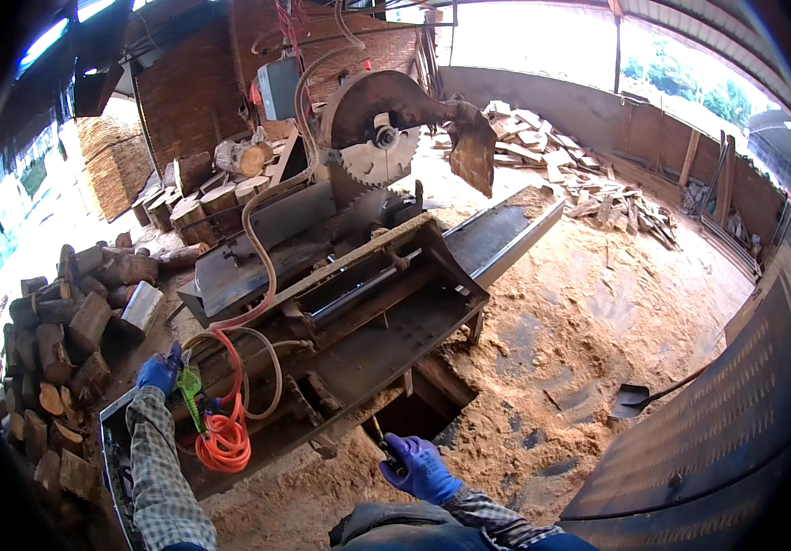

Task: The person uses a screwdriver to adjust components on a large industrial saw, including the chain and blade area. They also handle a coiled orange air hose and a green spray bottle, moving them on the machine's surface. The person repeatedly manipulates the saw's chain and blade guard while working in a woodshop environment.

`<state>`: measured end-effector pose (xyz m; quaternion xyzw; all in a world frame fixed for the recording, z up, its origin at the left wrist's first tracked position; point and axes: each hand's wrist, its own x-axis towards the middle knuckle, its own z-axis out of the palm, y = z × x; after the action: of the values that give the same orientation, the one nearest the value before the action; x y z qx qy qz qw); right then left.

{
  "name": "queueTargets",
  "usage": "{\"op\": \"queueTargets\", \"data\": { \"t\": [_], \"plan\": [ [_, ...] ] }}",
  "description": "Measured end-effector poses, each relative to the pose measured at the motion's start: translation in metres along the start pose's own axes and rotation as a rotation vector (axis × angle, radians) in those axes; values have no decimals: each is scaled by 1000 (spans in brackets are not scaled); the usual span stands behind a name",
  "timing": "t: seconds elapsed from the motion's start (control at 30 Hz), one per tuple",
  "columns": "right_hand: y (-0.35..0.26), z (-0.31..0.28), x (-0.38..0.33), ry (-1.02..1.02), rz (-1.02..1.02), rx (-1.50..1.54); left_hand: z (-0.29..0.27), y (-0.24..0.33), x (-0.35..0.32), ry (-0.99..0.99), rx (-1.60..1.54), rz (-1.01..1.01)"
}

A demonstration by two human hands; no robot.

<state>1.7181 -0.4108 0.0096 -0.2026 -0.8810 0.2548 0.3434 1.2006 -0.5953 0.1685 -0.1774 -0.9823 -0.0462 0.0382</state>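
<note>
My left hand (159, 370), in a blue glove, is at the near left end of the sawing machine, its fingers curled; what they grip is hidden. Just beside it hangs a green air blow gun (191, 386) with a coiled orange hose (224, 443). My right hand (421, 470), in a purple-blue glove, is closed around a small dark-handled tool (395, 462) whose thin yellowish end points up and away. It is held near a dark pit opening (414, 413) beneath the machine. Two toothed circular saw blades (382, 158) stand at the machine's far end, the upper partly under a rusty guard.
Split logs (88, 321) are piled at the left, with more behind the machine. Sawdust (588, 340) covers the floor at the right, where a shovel (632, 399) lies. A dark metal panel (699, 432) stands at the near right. Wood pieces (552, 151) are heaped along the far wall.
</note>
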Motion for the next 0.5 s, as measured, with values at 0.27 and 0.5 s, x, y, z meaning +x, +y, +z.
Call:
{"op": "queueTargets", "data": {
  "t": [0.27,0.5],
  "plan": [
    [-18,22,-6,-89,1,83,7,-13,12,-31,-22,18],
    [-19,36,-7,-59,6,102,7,-13,12,-78,-13,23]
  ]
}}
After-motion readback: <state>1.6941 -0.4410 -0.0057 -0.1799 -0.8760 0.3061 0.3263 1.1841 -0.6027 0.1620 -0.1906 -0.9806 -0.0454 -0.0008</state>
